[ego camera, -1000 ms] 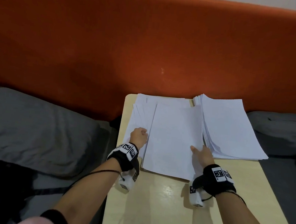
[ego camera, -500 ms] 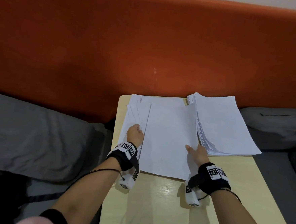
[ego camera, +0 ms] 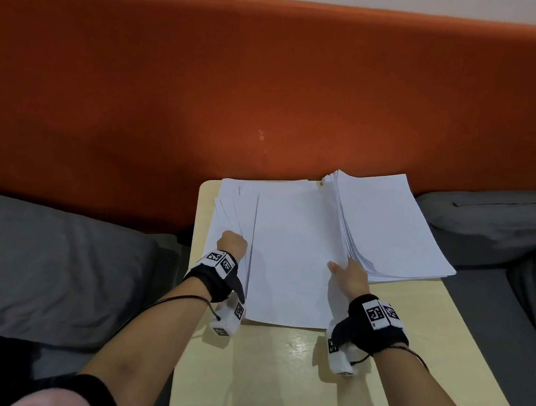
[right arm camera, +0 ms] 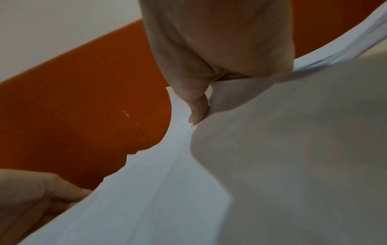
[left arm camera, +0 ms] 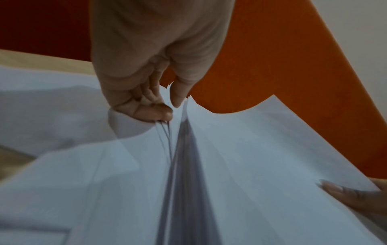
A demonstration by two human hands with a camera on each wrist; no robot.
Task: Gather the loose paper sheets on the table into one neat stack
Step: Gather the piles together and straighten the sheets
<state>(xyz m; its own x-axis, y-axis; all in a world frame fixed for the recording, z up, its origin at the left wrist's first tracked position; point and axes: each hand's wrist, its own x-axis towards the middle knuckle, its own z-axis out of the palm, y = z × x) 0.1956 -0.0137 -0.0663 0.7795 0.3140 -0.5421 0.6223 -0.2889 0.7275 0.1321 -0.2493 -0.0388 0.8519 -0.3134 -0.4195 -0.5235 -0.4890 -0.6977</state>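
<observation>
White paper sheets cover the far half of a small pale wooden table [ego camera: 280,378]. A middle bundle [ego camera: 291,255] lies between my hands. My left hand [ego camera: 233,242] pinches its left edge, thumb on top and fingers curled beneath [left arm camera: 165,106]. My right hand [ego camera: 349,273] holds the bundle's right edge, thumb on top [right arm camera: 198,109], its fingers hidden under the sheets. A fanned pile [ego camera: 228,206] lies under the bundle at the left. A thick, fanned stack [ego camera: 388,227] sits at the right, overhanging the table's edge.
An orange padded backrest [ego camera: 268,92] rises right behind the table. Grey cushions lie on both sides: one at the left [ego camera: 49,267], one at the right [ego camera: 493,225]. The table's near half shows bare wood.
Both hands and the middle bundle have shifted slightly left and away from me. The grips look the same.
</observation>
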